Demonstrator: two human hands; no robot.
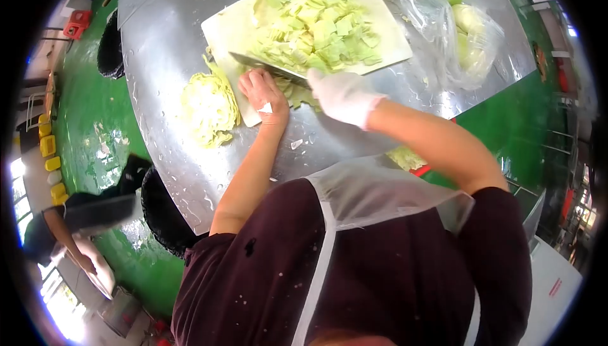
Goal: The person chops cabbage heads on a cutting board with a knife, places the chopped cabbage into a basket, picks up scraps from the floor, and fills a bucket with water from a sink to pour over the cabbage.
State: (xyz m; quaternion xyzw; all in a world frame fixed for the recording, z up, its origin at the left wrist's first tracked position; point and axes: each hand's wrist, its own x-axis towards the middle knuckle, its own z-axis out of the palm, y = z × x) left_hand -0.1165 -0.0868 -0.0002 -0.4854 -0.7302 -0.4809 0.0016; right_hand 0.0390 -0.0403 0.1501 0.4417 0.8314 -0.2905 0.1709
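My right hand (345, 98), in a white glove, is closed around the handle of a kitchen knife (269, 66). The blade points left, low over the near edge of a white cutting board (215, 36). Bare, with a white patch near the wrist, my left hand (263, 96) has its fingers bent together beside the blade. It presses on cabbage (296, 91) at the board's near side; its fingertips are partly hidden. A heap of chopped cabbage (316, 26) covers much of the board. Left of my left hand sits a cut cabbage piece (209, 110).
Clear plastic bags with cabbages (468, 36) lie at the right of the metal table (164, 23). Black-lined bins (161, 213) stand along its left edge. A red-edged container (408, 158) holding cabbage is partly hidden below my right arm. Another person (69, 226) is at the far left.
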